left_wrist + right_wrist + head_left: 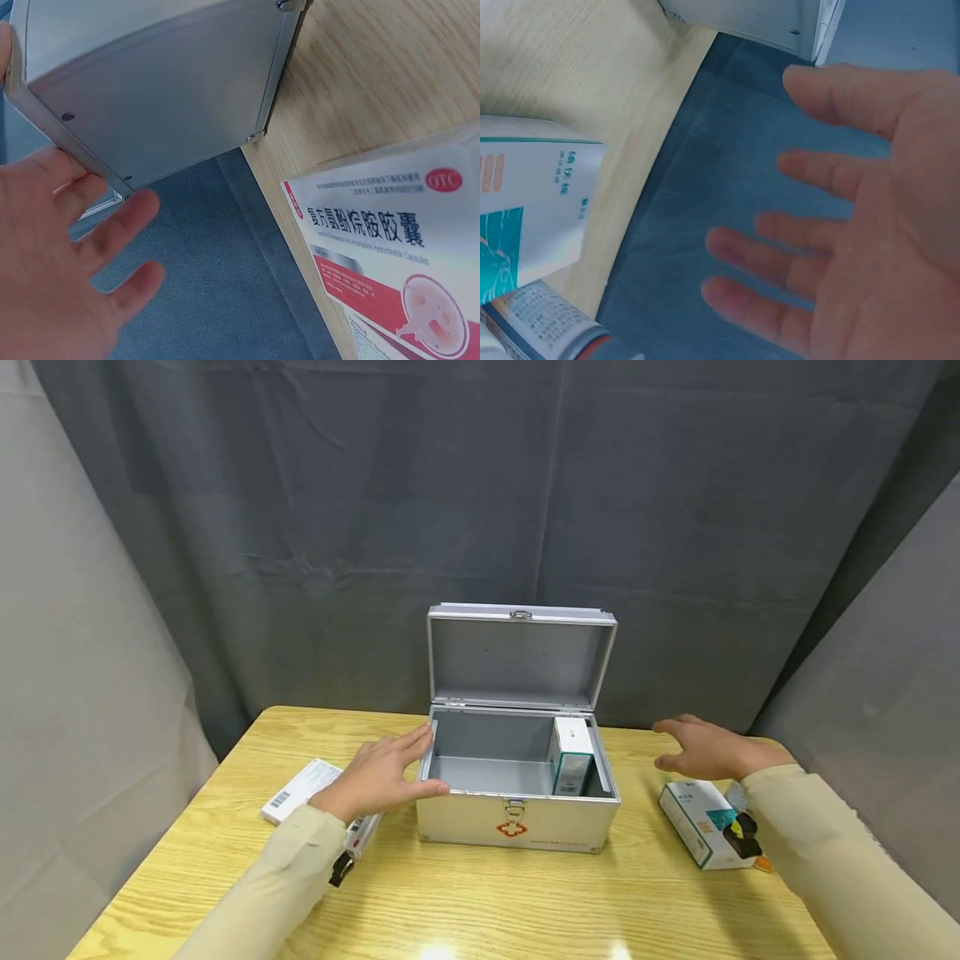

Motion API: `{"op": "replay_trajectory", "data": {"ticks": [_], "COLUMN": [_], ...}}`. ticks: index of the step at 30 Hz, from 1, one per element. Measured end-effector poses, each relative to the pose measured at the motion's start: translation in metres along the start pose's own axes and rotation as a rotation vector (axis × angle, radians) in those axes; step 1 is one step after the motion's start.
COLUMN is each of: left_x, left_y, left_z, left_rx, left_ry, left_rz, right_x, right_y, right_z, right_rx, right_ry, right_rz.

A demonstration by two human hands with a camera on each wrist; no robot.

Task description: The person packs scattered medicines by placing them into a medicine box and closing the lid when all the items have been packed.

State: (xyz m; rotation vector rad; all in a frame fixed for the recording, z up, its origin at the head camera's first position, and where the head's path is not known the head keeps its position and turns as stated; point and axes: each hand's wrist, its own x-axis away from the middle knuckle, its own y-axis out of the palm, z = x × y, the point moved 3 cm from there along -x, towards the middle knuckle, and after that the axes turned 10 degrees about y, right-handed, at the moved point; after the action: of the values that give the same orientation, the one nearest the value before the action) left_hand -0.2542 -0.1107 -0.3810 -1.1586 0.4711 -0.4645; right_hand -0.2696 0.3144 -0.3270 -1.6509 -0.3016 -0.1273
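A silver first-aid case (472, 818) with a red cross emblem stands on the table, its lid (521, 660) raised. Inside, at the right end, a white and teal medicine box (572, 752) stands upright. My left hand (378, 777) is at the case's left rim, its fingertips on the edge and the thumb by the front corner. My right hand (708, 750) is in the air to the right of the case, fingers spread and holding nothing. Below it lies another white and teal box (693, 827), partly hidden by the right sleeve (817, 835).
Left of the case, a white box with a barcode (292, 793) and a red and white capsule box (390, 247) lie on the wooden table (450, 893). A labelled bottle (551, 322) is beside the right-hand box. A dark grey curtain (360, 527) hangs behind.
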Motion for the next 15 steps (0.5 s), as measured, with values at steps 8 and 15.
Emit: {"op": "replay_trajectory", "data": {"ticks": [8,15], "left_x": [0.001,0.001], "left_y": [0.002,0.001], "left_z": [0.0,0.0], "left_rx": [-0.021,-0.002], "left_ry": [0.017,0.01], "left_rz": [0.029,0.02], "right_x": [-0.01,-0.014], "right_y": [0.007,0.009], "right_z": [0.009,0.008], "right_rx": [-0.036,-0.021], "right_ry": [0.13,0.136], "right_rz": [-0.063,-0.054]}}
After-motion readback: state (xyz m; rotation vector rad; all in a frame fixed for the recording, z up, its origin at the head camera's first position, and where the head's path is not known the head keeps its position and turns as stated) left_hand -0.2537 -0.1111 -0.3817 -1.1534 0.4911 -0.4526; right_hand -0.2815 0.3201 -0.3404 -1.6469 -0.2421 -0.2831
